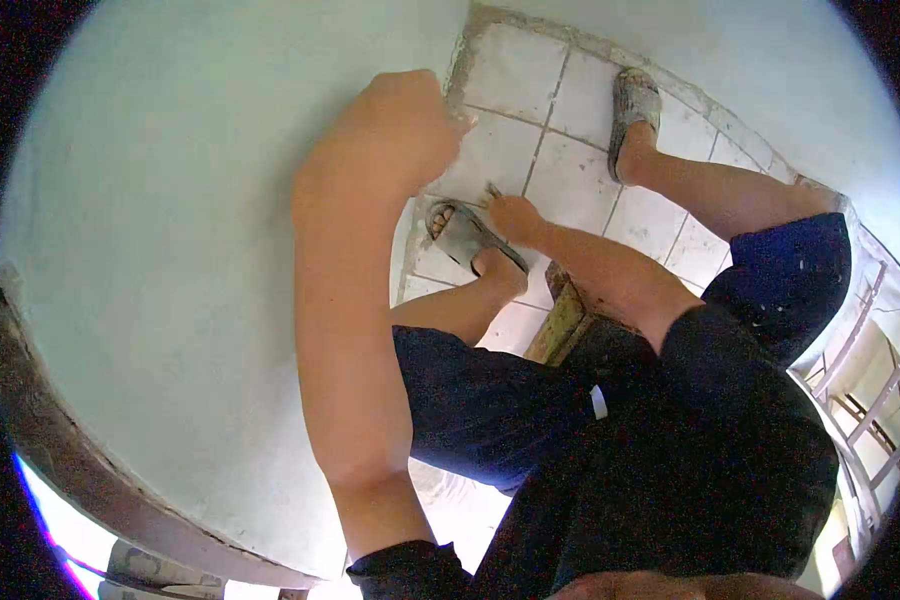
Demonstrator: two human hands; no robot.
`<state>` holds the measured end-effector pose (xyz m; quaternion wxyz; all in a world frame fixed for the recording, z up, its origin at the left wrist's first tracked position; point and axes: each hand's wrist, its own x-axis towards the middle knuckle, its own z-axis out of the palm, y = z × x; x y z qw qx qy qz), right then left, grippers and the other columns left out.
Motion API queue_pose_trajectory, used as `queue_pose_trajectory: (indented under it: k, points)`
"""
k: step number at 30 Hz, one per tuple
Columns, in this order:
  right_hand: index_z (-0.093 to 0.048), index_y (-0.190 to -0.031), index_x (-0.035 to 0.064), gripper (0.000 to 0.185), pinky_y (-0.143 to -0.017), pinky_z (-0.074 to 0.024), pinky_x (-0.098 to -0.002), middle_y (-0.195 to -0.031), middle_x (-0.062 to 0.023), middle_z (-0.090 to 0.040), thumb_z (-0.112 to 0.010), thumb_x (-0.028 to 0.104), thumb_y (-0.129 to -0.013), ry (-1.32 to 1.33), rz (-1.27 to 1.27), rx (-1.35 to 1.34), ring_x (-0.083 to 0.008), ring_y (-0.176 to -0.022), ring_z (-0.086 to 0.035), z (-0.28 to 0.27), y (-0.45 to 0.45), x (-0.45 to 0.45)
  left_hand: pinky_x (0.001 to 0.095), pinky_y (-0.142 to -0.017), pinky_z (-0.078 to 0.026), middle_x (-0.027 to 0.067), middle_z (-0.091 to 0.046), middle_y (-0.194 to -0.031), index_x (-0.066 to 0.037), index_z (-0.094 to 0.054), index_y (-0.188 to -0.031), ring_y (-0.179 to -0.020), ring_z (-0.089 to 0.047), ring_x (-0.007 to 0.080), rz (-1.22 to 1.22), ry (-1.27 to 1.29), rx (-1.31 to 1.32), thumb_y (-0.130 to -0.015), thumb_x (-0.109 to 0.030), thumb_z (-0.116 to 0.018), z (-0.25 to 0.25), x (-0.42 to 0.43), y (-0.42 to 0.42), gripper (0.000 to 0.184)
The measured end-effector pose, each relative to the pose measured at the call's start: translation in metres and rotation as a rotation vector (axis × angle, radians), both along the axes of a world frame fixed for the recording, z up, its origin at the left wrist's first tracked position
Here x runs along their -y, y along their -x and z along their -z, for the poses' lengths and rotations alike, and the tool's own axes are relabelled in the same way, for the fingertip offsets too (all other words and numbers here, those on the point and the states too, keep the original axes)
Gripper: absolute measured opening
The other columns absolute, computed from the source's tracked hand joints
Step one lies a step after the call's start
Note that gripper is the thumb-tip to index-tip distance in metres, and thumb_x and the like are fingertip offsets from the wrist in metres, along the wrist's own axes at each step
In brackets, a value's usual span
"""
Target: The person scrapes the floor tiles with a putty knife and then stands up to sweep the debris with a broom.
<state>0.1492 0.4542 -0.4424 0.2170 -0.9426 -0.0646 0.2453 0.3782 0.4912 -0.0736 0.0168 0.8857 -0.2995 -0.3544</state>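
Evidently, the left hand [415, 130] is raised in front of the pale green wall [190, 260] on the left, curled in on itself with its back towards the view and one fingertip showing at its right edge, over the tiles. Its palm side is hidden, so it is impossible to tell how far the grip is open, what it holds, or whether it touches the wall. The right hand [515, 217] reaches in from the right, lower in the view, above the white floor tiles [570, 180] and near the toe end of the left slipper [465, 238]. Its fingers are bent, and a small dark shape shows at their tips; whether that is a held item or part of the fingers cannot be told, nor how far the grip is open. The tiles, joined by darker grout lines, spread between the green wall and a far wall [770, 60] at the upper right. The right slipper [635, 105] lies farther off, on the foot, close to the rough edge along that wall. Dark blue shorts [790, 290], spotted with pale specks on the right leg, cover the spread thighs. Between them shows a worn wooden block [560, 325] with yellowish sides. A pale ladder-like frame [875, 410] stands at the far right.
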Motion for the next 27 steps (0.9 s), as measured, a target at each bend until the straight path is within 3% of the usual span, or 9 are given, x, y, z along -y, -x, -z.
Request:
queue_pose_trajectory:
  k: [5,8,14,16,18,22,23,25,27]
  points:
    - [-0.068,-0.084,0.0022,0.014,-0.068,-0.0570,-0.0437,-0.082,-0.0195,-0.068,-0.060,0.013,-0.078,-0.077,0.079,-0.083,-0.0348,-0.080,-0.069,-0.016,0.014,-0.002,0.0402,-0.060,-0.055,0.0257,-0.068,-0.096,0.006,-0.054,-0.125,-0.057,-0.068,0.0279,-0.025,-0.058,-0.043,-0.092,-0.035,-0.061,0.007,-0.006,0.001,0.053]
    - [-0.069,-0.081,0.0025,0.014,-0.070,-0.0573,-0.0437,-0.082,-0.0192,-0.068,-0.062,0.014,-0.078,0.040,0.033,-0.068,-0.0342,-0.079,-0.069,-0.014,0.004,0.004,0.0404,-0.060,-0.055,0.0260,-0.068,-0.097,0.007,-0.053,-0.126,-0.057,-0.068,0.0287,-0.025,-0.109,-0.099,-0.092,-0.035,-0.061,0.011,-0.008,0.000,0.054]
    - [-0.069,-0.090,0.0025,0.017,-0.066,-0.0575,-0.0420,-0.077,-0.0176,-0.068,-0.059,0.011,-0.078,-0.009,-0.038,-0.017,-0.0327,-0.078,-0.069,-0.018,0.018,0.008,0.0408,-0.061,-0.055,0.0252,-0.068,-0.095,0.006,-0.053,-0.125,-0.056,-0.067,0.0286,-0.120,-0.113,-0.142,-0.092,-0.036,-0.061,0.001,-0.005,-0.002,0.054]
    - [-0.068,-0.090,0.0022,0.017,-0.065,-0.0572,-0.0430,-0.075,-0.0180,-0.067,-0.058,0.011,-0.079,-0.066,0.098,0.060,-0.0341,-0.076,-0.069,-0.001,0.001,-0.007,0.0408,-0.061,-0.055,0.0248,-0.068,-0.095,0.006,-0.053,-0.125,-0.056,-0.067,0.0285,-0.109,-0.135,-0.160,-0.092,-0.036,-0.061,0.002,-0.008,-0.001,0.054]
    - [-0.068,-0.089,0.0026,0.017,-0.065,-0.0567,-0.0442,-0.077,-0.0187,-0.067,-0.057,0.012,-0.080,-0.047,-0.002,0.079,-0.0347,-0.076,-0.069,0.002,-0.044,-0.025,0.0407,-0.061,-0.055,0.0243,-0.068,-0.094,0.006,-0.053,-0.125,-0.056,-0.067,0.0284,-0.100,-0.154,-0.171,-0.092,-0.037,-0.061,0.003,-0.006,-0.005,0.054]
    - [-0.068,-0.084,0.0010,0.017,-0.067,-0.0573,-0.0445,-0.079,-0.0175,-0.069,-0.059,0.015,-0.080,-0.110,0.052,0.015,-0.0336,-0.078,-0.070,0.030,-0.100,-0.051,0.0404,-0.062,-0.055,0.0240,-0.068,-0.097,0.005,-0.053,-0.126,-0.056,-0.067,0.0281,-0.104,-0.172,-0.170,-0.092,-0.037,-0.060,0.003,-0.003,-0.013,0.054]
    - [-0.069,-0.081,0.0000,0.018,-0.068,-0.0578,-0.0447,-0.082,-0.0167,-0.070,-0.062,0.017,-0.080,-0.135,0.115,-0.031,-0.0332,-0.079,-0.070,0.027,-0.095,-0.050,0.0402,-0.062,-0.055,0.0240,-0.068,-0.098,0.005,-0.053,-0.126,-0.056,-0.067,0.0280,-0.107,-0.150,-0.171,-0.093,-0.038,-0.060,0.001,-0.002,-0.009,0.055]
    - [-0.068,-0.088,-0.0009,0.019,-0.065,-0.0579,-0.0453,-0.083,-0.0182,-0.070,-0.063,0.016,-0.080,-0.060,-0.073,0.018,-0.0337,-0.076,-0.070,0.006,-0.074,-0.017,0.0402,-0.062,-0.055,0.0243,-0.067,-0.099,0.005,-0.053,-0.126,-0.057,-0.068,0.0280,-0.094,-0.107,-0.146,-0.093,-0.038,-0.060,0.000,0.002,-0.016,0.055]
    - [-0.066,-0.092,-0.0012,0.020,-0.067,-0.0572,-0.0470,-0.084,-0.0179,-0.069,-0.061,0.017,-0.084,-0.019,-0.011,-0.098,-0.0345,-0.078,-0.069,0.017,-0.033,0.015,0.0401,-0.061,-0.055,0.0245,-0.067,-0.100,0.004,-0.053,-0.126,-0.057,-0.068,0.0280,-0.070,-0.104,-0.169,-0.093,-0.038,-0.060,-0.002,0.002,-0.012,0.054]
